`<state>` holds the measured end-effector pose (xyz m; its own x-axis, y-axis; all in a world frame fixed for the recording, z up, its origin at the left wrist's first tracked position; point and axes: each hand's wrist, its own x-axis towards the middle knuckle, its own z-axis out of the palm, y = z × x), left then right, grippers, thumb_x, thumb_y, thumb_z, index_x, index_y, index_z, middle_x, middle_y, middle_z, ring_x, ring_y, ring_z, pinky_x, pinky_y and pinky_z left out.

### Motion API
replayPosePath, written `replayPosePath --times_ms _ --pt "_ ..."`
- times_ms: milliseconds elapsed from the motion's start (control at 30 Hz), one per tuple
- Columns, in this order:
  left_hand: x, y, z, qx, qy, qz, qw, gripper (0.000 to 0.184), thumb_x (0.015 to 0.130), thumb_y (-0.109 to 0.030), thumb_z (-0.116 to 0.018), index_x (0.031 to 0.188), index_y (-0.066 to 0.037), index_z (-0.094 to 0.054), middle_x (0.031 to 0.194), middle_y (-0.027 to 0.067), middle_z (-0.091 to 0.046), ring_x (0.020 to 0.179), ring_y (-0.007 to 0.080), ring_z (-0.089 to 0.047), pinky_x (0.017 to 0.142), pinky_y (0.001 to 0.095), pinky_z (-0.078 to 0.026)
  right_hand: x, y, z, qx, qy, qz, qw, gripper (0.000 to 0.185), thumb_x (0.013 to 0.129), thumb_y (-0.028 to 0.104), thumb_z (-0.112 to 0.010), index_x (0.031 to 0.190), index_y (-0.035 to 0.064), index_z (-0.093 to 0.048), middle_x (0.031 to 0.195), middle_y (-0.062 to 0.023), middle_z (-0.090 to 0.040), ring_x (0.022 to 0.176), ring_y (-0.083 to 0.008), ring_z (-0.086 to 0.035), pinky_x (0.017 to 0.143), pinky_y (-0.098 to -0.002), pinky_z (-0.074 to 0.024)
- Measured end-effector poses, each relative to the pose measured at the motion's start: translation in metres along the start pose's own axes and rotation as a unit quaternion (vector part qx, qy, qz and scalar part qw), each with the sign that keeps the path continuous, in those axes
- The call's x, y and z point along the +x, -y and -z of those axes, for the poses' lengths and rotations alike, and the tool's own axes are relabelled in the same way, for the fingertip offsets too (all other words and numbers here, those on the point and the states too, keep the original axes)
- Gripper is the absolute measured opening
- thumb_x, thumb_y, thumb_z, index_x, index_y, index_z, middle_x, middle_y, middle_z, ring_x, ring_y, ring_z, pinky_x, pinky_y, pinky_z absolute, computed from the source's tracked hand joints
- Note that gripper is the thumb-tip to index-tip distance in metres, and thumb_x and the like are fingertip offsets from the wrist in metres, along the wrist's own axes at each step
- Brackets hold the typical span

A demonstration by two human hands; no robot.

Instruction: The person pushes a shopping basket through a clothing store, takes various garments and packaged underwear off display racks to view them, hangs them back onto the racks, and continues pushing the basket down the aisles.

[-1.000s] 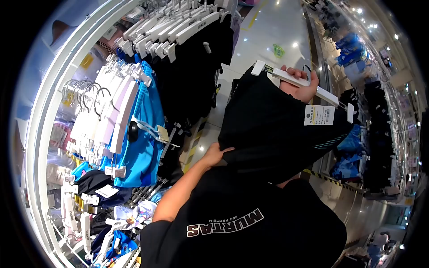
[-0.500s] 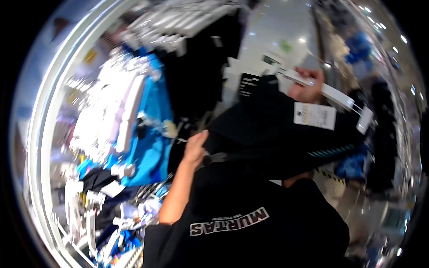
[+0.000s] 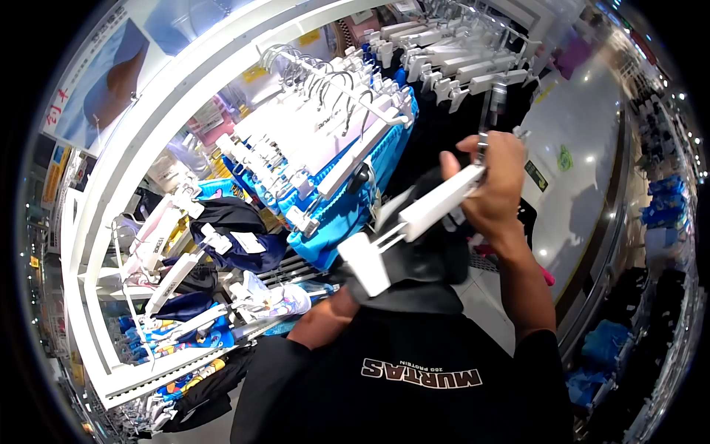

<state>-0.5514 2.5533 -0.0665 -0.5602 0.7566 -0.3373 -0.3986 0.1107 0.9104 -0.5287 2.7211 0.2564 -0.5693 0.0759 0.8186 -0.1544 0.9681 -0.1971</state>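
White clip hanger – slanted, clip end low; black garment bunched against it.

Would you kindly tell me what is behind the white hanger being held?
Folds of a dark garment show behind the white hanger, held by the right hand. The part it directly overlaps is covered; the left hand is hidden beyond the wrist.

A white display frame curves past a poster at upper left; rightward, glossy pale floor shows bright spots of light.
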Motion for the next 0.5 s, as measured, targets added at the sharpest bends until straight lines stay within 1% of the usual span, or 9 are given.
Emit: replayPosePath --times_ms 167,200,233,300,367,400,433,500 --pt "-0.032 0.012 0.026 0.006 -0.052 0.025 0.998 0.011 0.092 -0.014 -0.076 0.096 -0.004 -0.071 0.083 -0.0016 -0.066 0.071 0.0069 -0.057 0.068 0.0223 -0.045 0.003 0.033 -0.042 0.025 0.053 0.046 0.997 0.029 0.072 0.014 -0.083 0.090 0.0090 -0.061 0.078 -0.0058 -0.054 0.078 -0.0279 -0.052 0.077 -0.0407 -0.0392" --pt "-0.036 0.015 0.031 0.008 -0.061 0.027 0.998 0.011 0.092 -0.014 -0.076 0.096 -0.004 -0.071 0.083 -0.0016 -0.066 0.071 0.0070 -0.057 0.068 0.0224 -0.045 0.001 0.040 -0.048 0.046 0.062 0.037 0.996 0.029 0.071 0.014 -0.082 0.090 0.0096 -0.061 0.079 -0.0050 -0.052 0.078 -0.0276 -0.052 0.078 -0.0403 -0.0393" --pt "-0.039 0.019 0.035 0.008 -0.068 0.030 0.997 0.011 0.092 -0.014 -0.076 0.096 -0.004 -0.071 0.083 -0.0016 -0.066 0.071 0.0071 -0.057 0.068 0.0224 -0.045 -0.003 0.045 -0.053 0.050 0.085 0.041 0.994 0.032 0.068 0.014 -0.082 0.091 0.0085 -0.061 0.080 -0.0059 -0.050 0.079 -0.0281 -0.052 0.078 -0.0405 -0.0391" --pt "-0.044 0.028 0.042 0.012 -0.075 0.034 0.997 0.012 0.092 -0.014 -0.076 0.096 -0.004 -0.071 0.083 -0.0015 -0.066 0.071 0.0072 -0.057 0.069 0.0225 -0.046 -0.011 0.054 -0.063 0.087 0.088 0.033 0.992 0.038 0.064 0.013 -0.081 0.095 0.0062 -0.059 0.082 -0.0076 -0.049 0.080 -0.0283 -0.052 0.079 -0.0406 -0.0391" --pt "-0.045 0.034 0.048 0.017 -0.079 0.040 0.996 0.012 0.092 -0.014 -0.076 0.096 -0.004 -0.071 0.083 -0.0014 -0.066 0.071 0.0074 -0.057 0.069 0.0226 -0.046 -0.014 0.053 -0.067 0.088 0.102 0.013 0.991 0.037 0.065 0.012 -0.078 0.095 0.0062 -0.056 0.088 -0.0085 -0.051 0.087 -0.0282 -0.053 0.084 -0.0405 -0.0387" --pt "-0.046 0.035 0.051 0.020 -0.079 0.043 0.996 0.012 0.092 -0.014 -0.076 0.096 -0.004 -0.071 0.083 -0.0014 -0.066 0.071 0.0074 -0.057 0.069 0.0226 -0.046 -0.013 0.051 -0.067 0.109 0.088 0.013 0.990 0.036 0.067 0.012 -0.076 0.095 0.0052 -0.055 0.087 -0.0094 -0.049 0.086 -0.0291 -0.052 0.082 -0.0409 -0.0383" --pt "-0.046 0.037 0.052 0.023 -0.080 0.046 0.995 0.012 0.092 -0.014 -0.076 0.096 -0.004 -0.071 0.083 -0.0013 -0.066 0.071 0.0075 -0.057 0.069 0.0227 -0.046 -0.016 0.051 -0.066 0.123 0.124 -0.006 0.985 0.040 0.069 0.011 -0.077 0.102 0.0037 -0.056 0.093 -0.0105 -0.053 0.093 -0.0305 -0.054 0.090 -0.0436 -0.0412" --pt "-0.045 0.040 0.056 0.030 -0.079 0.053 0.995 0.012 0.092 -0.014 -0.076 0.096 -0.004 -0.071 0.083 -0.0012 -0.066 0.071 0.0076 -0.057 0.070 0.0228 -0.046 -0.022 0.048 -0.067 0.179 0.081 0.006 0.980 0.047 0.071 0.010 -0.078 0.113 0.0028 -0.057 0.107 -0.0125 -0.057 0.107 -0.0326 -0.056 0.103 -0.0485 -0.0411"
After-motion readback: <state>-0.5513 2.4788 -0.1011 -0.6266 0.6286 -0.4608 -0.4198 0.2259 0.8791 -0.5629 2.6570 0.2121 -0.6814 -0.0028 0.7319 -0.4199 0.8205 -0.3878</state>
